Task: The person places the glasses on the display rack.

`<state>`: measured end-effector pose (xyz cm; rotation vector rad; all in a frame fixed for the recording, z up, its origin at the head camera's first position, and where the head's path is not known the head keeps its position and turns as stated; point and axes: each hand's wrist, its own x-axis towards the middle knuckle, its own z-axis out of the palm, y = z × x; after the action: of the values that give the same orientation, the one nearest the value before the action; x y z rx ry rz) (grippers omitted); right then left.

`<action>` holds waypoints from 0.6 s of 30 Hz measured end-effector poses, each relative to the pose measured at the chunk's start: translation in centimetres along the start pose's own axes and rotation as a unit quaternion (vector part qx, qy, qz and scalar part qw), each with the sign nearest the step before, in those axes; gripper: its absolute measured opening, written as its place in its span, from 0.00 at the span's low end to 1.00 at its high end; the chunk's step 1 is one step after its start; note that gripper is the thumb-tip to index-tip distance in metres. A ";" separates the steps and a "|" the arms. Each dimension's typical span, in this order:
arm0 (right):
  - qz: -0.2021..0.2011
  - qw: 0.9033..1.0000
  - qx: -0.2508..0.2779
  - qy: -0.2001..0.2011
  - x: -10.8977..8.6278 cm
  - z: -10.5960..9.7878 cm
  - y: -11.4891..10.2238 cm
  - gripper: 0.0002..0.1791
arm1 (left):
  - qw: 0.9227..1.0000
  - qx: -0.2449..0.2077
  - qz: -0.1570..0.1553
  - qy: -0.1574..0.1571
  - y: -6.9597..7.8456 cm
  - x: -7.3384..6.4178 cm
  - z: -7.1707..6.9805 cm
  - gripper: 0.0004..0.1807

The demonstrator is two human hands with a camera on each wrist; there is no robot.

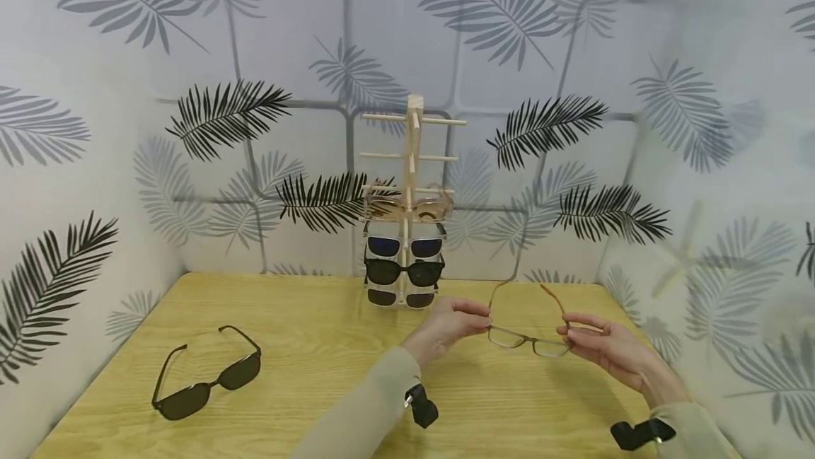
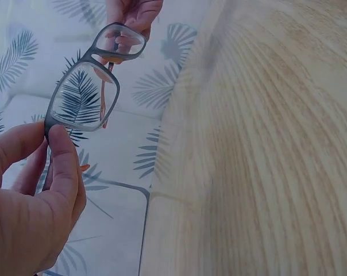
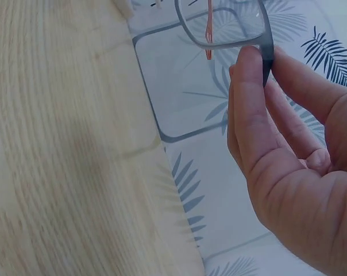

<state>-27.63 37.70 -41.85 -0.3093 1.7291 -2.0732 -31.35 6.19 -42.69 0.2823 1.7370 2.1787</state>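
Observation:
A pair of eyeglasses (image 1: pixel 526 338) with a dark front frame, clear lenses and brown temple tips is held above the table by both hands, its temples unfolded and pointing away. My left hand (image 1: pixel 448 328) pinches the left hinge end between thumb and fingers. At the opposite hinge, my right hand (image 1: pixel 613 351) pinches the frame in the same manner. The left wrist view shows the eyeglasses (image 2: pixel 81 98) with the right hand (image 2: pixel 133 14) at their far end. Only one lens and hinge of the eyeglasses (image 3: pixel 266 34) appear in the right wrist view.
A wooden eyewear stand (image 1: pixel 412 141) rises at the back, bearing tinted glasses (image 1: pixel 433 209) and several sunglasses (image 1: pixel 425 274) below; its upper pegs are bare. Black sunglasses (image 1: pixel 194 397) lie unfolded on the wooden table (image 1: pixel 305 332) at left. Leaf-patterned walls (image 1: pixel 286 42) surround the table.

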 end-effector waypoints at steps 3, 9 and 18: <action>-0.004 1.000 0.005 0.001 -0.1 0.2 -0.1 0.18 | 1.000 -0.009 -0.003 0.002 0.2 0.0 -0.1 0.11; -0.017 1.000 0.000 -0.005 -0.1 0.2 0.0 0.20 | 1.000 -0.021 -0.002 -0.009 0.5 -0.1 0.0 0.11; -0.062 0.997 0.028 -0.044 0.4 1.3 -1.6 0.24 | 0.997 -0.021 0.028 -0.066 3.2 -0.5 -0.7 0.16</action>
<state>-27.66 36.58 -40.07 -0.4941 1.6354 -2.1555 -31.56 4.73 -39.68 0.4573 1.6277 2.1800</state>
